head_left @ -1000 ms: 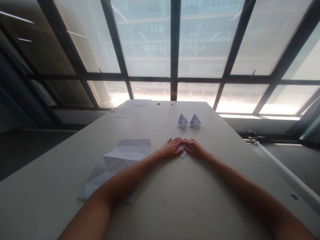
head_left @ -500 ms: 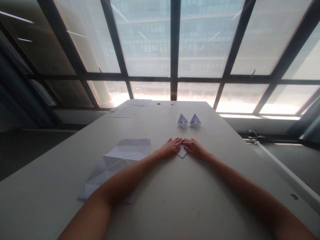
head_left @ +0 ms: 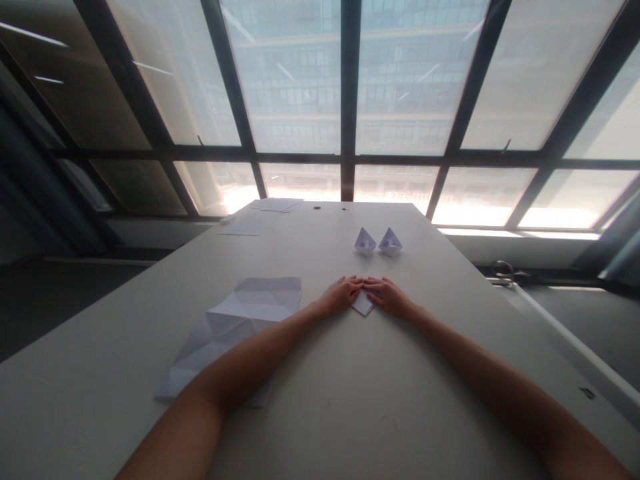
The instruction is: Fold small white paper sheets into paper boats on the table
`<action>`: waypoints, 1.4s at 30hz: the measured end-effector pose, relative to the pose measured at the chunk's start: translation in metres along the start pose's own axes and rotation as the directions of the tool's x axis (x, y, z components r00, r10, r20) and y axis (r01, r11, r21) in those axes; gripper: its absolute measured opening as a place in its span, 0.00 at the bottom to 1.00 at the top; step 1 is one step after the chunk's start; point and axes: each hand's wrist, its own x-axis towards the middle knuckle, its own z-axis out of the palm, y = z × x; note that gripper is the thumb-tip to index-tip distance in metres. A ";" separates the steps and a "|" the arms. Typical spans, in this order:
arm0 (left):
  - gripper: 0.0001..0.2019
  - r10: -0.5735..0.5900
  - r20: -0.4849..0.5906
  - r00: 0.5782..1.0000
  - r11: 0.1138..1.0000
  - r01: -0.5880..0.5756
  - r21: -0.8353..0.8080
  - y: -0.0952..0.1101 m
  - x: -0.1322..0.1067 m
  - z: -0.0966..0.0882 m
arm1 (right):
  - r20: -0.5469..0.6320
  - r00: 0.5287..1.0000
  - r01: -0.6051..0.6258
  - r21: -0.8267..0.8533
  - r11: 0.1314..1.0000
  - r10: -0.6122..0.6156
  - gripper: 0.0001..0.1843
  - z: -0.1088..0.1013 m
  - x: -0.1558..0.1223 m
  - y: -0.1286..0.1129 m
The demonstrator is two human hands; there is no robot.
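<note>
A small folded piece of white paper (head_left: 363, 306) lies on the table, its lower corner pointing toward me. My left hand (head_left: 341, 295) is on its left side, fingers bent and closed on the paper's edge. From the other side my right hand (head_left: 389, 297) holds the right edge down, also closed on it. The fingertips of both hands meet at the paper's far end, which they cover. Just beyond my hands stand two folded paper boats (head_left: 365, 243), side by side and apart from the fingers.
A large creased paper sheet (head_left: 255, 300) lies to the left, partly under my left forearm. Flat sheets (head_left: 270, 207) rest at the far left of the white table (head_left: 320, 427). Scissors-like handles (head_left: 503, 269) show beyond the right edge. Windows rise behind the table.
My left hand's fingers have drawn in from lying flatter to more bent, uncovering slightly more of the folded paper's left side. The right hand and the boats stay in place.
</note>
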 end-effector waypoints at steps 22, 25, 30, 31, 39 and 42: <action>0.22 0.002 -0.019 1.000 1.000 -0.002 0.020 -0.003 0.000 0.004 | -0.021 1.000 -0.011 -0.020 1.000 0.010 0.22 -0.001 -0.001 -0.002; 0.22 -0.004 -0.014 1.000 1.000 0.004 0.008 -0.003 0.000 0.004 | -0.020 1.000 -0.004 -0.018 1.000 0.003 0.22 -0.001 -0.001 -0.002; 0.22 0.001 -0.012 1.000 1.000 -0.001 -0.007 -0.002 -0.001 0.002 | -0.022 1.000 -0.011 -0.020 1.000 0.010 0.23 0.001 -0.001 -0.001; 0.23 0.002 -0.017 1.000 1.000 -0.002 -0.008 -0.001 -0.001 0.002 | -0.020 1.000 -0.012 -0.021 1.000 0.012 0.23 0.001 -0.001 0.000; 0.22 0.029 -0.066 0.997 1.000 -0.030 -0.004 -0.004 0.000 0.007 | -0.015 1.000 -0.020 -0.032 0.999 0.020 0.22 0.002 -0.001 0.000; 0.22 0.034 -0.078 0.996 0.999 -0.034 -0.001 -0.006 0.001 0.010 | -0.020 1.000 -0.017 -0.025 1.000 0.016 0.22 0.001 -0.001 -0.001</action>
